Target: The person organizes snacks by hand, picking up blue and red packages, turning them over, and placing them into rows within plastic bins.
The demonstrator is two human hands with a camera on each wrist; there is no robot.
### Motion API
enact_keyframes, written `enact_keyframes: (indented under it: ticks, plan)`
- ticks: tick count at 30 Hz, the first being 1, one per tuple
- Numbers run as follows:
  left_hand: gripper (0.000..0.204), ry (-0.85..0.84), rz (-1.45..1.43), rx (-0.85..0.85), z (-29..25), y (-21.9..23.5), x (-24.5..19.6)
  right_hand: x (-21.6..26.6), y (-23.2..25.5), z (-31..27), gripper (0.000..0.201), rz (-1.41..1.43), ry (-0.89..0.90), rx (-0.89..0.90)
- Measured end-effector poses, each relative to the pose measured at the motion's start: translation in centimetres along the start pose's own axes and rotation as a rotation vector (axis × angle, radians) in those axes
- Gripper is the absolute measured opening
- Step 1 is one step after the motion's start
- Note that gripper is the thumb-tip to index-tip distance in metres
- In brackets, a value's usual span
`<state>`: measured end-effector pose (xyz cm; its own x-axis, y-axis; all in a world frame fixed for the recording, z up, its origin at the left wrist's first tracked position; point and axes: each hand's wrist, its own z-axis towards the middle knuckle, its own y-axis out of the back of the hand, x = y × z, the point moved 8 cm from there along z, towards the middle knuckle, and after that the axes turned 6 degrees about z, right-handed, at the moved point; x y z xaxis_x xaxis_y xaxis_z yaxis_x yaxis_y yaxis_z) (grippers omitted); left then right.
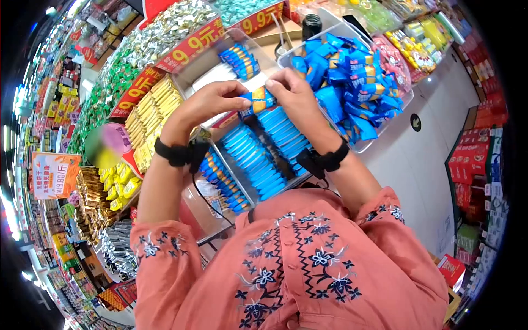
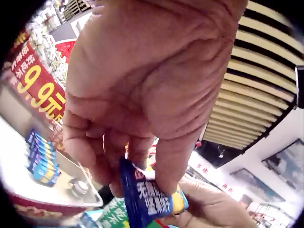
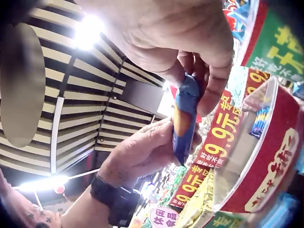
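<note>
Both hands hold one small blue-and-yellow wrapped snack packet (image 1: pixel 260 101) between them, above the display bins. My left hand (image 1: pixel 216 103) pinches its left end with thumb and fingers. At the other end, my right hand (image 1: pixel 297 99) pinches the wrapper. White lettering shows on the packet (image 2: pixel 149 194) in the left wrist view, and its yellow patch faces the right wrist camera. Just beyond the hands, a short row of similar packets (image 1: pixel 240 61) stands in a clear-sided bin. Below the hands, blue packets (image 1: pixel 247 159) stand on edge in neat rows in another bin.
To the right, a clear tub (image 1: pixel 408 100) holds a loose heap of blue packets (image 1: pixel 360 77). Yellow-wrapped snacks (image 1: pixel 159 110) lie left, behind red price signs (image 1: pixel 192 47). A dark-lidded jar (image 1: pixel 312 26) stands at the back. Another row of packets (image 1: pixel 223 181) sits near the left forearm.
</note>
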<state>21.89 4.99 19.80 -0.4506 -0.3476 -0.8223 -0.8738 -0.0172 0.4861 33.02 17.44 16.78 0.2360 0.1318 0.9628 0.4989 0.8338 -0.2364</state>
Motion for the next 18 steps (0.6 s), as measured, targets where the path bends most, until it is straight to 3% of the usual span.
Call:
enact_keyframes:
  ticks: [4, 9, 12, 15, 18]
  plan:
    - [0.030, 0.100, 0.023, 0.145, 2.1, 1.7, 3.7, -4.0, -1.9, 2.9, 0.013, -0.053, 0.019, -0.042]
    - [0.026, 0.237, 0.089, 0.127, 6.4, 6.7, 10.7, -9.0, -2.7, 6.9, 0.030, 0.129, -0.104, -0.143]
    - [0.029, 0.342, 0.325, -0.084, 8.8, 11.7, 13.2, -13.6, -2.2, 9.2, 0.034, -0.007, -0.059, -0.202]
    - [0.032, 0.365, 0.431, -0.231, 11.2, 15.0, 18.4, -16.6, -2.9, 10.3, 0.034, -0.120, -0.192, -0.139]
    - [0.036, 0.394, 0.609, -0.352, 12.9, 16.6, 22.2, -16.1, -3.6, 11.1, 0.031, -0.236, -0.143, -0.108]
